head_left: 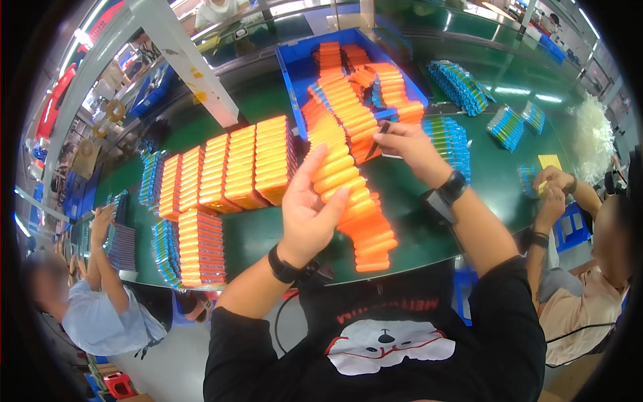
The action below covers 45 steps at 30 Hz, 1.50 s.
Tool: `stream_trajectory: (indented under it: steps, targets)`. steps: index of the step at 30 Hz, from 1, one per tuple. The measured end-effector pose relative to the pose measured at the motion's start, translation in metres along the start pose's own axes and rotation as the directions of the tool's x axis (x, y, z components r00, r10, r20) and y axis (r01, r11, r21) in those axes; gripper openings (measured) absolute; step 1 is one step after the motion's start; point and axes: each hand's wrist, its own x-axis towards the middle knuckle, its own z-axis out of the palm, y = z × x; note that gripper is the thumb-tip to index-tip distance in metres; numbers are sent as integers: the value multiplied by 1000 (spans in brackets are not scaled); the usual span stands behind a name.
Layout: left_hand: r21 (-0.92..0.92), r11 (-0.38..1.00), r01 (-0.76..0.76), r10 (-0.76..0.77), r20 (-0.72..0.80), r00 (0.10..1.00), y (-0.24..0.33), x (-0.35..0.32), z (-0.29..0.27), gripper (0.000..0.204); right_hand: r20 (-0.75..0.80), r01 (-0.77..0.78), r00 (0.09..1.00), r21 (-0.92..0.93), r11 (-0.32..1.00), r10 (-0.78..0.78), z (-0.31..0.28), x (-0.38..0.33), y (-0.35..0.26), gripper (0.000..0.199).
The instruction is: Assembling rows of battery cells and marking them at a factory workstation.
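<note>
A long strip of orange cylinders side by side (335,175), which look like battery cells, slants from the blue bin (292,84) toward the table's front edge. My left hand (307,211) grips its left side, thumb on top and fingers at the edge. My right hand (410,149) pinches a slim black tool (382,132), its kind unclear, close to the strip's right edge. The fingers' undersides are hidden. More orange strips (395,87) lie piled inside the bin and over its near wall.
Stacked orange blocks (258,157) stand left of my left hand on the green table (429,221). Blue-green strips (459,87) lie at the right. A white heap (594,130) sits at the far right. Co-workers sit on both sides; a white post (181,53) rises behind.
</note>
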Motion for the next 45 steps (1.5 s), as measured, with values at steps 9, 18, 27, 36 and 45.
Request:
stream_trajectory:
  steps: [9, 18, 27, 36, 45]
  targets:
    - [-82, 996, 19, -14, 63, 998, 9, -12, 1, 70, 286, -144, 938, -184, 972, 193, 9, 26, -20, 22]
    - [-62, 998, -5, 8, 44, 999, 24, -15, 3, 70, 232, 199, 967, -439, 876, -103, -32, 88, -112, 20]
    - [-83, 995, 54, -43, 122, 992, 7, -28, 1, 72, 36, 358, 913, -549, 755, -406, -12, 107, -160, 27]
    - [-67, 957, 282, -281, 24, 959, -29, -19, 4, 75, 225, -75, 971, 607, 791, -81, 4, -17, -48, 27]
    - [-108, 977, 185, -176, 89, 980, -25, -14, 0, 81, 534, 25, 832, 237, 971, -152, -25, -68, -12, 40]
